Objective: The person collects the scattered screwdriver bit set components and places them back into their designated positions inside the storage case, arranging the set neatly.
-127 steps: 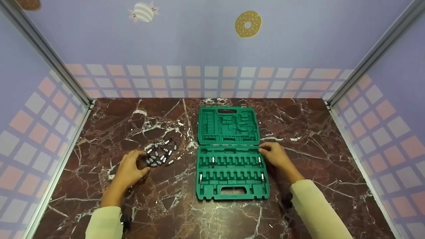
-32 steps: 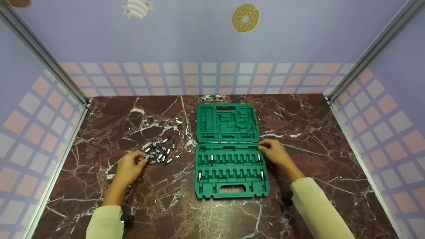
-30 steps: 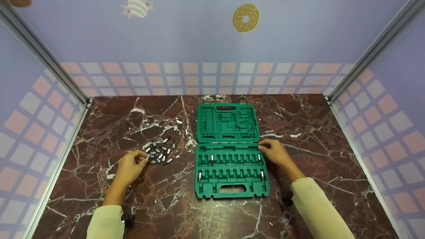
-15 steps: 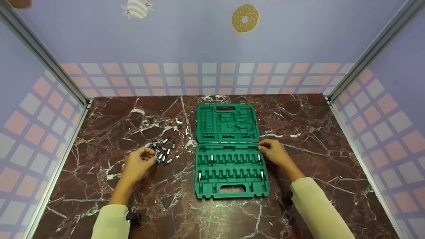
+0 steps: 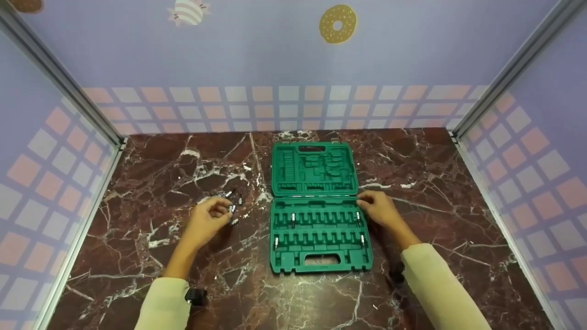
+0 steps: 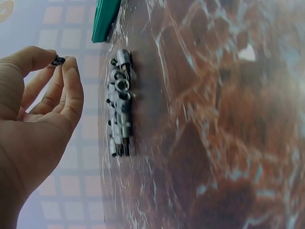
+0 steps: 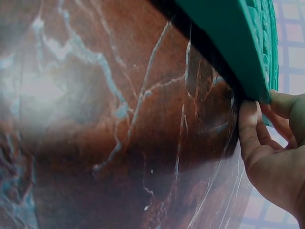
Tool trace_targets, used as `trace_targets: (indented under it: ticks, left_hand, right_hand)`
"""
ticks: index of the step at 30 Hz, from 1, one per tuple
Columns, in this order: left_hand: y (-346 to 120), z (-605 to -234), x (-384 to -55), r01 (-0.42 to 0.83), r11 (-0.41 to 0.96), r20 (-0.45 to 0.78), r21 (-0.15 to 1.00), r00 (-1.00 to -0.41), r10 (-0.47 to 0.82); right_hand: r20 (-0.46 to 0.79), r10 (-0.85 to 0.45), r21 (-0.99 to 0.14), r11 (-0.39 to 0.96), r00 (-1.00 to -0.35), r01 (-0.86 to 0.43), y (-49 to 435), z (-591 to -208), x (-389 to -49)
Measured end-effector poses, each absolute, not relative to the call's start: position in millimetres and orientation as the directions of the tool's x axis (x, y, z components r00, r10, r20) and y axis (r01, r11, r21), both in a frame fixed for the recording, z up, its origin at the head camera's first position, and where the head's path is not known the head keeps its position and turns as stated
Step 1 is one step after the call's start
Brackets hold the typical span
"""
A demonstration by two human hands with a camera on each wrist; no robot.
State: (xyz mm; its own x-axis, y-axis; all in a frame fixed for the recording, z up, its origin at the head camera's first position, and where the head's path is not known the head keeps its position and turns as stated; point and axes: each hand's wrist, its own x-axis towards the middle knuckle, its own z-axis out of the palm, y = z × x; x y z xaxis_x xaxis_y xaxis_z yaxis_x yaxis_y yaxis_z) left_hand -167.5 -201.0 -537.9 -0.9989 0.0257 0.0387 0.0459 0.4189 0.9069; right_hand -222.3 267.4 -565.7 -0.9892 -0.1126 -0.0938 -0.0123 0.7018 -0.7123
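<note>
While gripping case point(image 5: 316, 250) in right hand point(image 5: 378, 209), pinching 1 bit point(image 6: 58, 60) in left hand point(image 5: 207, 219) | now lifting clear of pile point(image 6: 125, 117), nearer case | seemingly past picking, with 4 seated bits point(image 5: 293, 219)

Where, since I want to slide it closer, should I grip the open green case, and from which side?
The green case is probably best gripped by its near handle bar, coming from the near side: the bar runs along the front edge and is open behind, which should allow a hooked grip.
</note>
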Motion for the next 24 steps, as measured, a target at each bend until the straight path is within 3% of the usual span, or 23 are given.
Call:
trace_targets:
  ticks: [24]
  left_hand:
    - [-146.9,-518.0,-170.5,0.071,0.294,0.029,0.953,-0.989,0.147]
  right_hand:
    - [-0.142,-0.083,-0.753,0.656,-0.986,0.053,265.7,-564.3,-222.8]
